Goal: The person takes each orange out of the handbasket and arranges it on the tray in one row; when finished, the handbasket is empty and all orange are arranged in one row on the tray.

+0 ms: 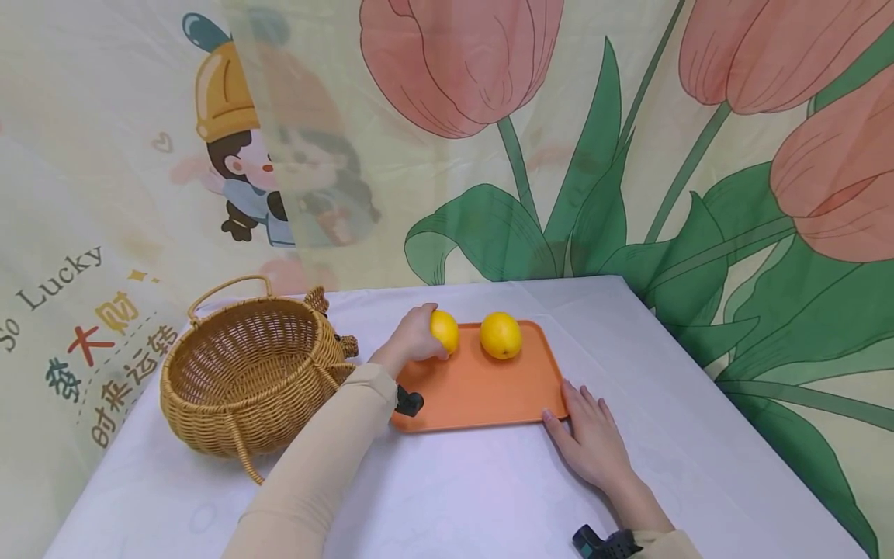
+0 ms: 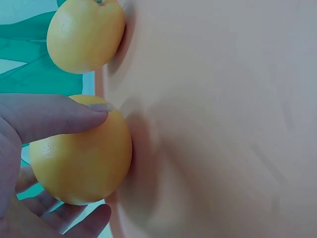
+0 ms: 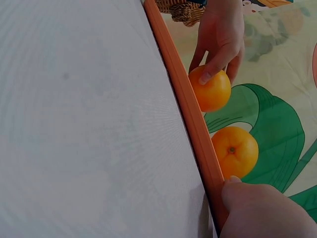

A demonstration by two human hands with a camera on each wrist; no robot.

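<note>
Two round oranges (image 1: 444, 331), axisless

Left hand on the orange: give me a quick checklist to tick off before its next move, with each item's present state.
1. Left hand grips the left orange: ok.
2. That orange lifted clear of the orange tray: cannot tell.
3. Second orange sits apart on the tray, untouched: ok.
4. Right hand rests flat at the tray's near right corner: ok.
5. Wicker basket stands upright left of the tray, mouth unobstructed: ok.
</note>
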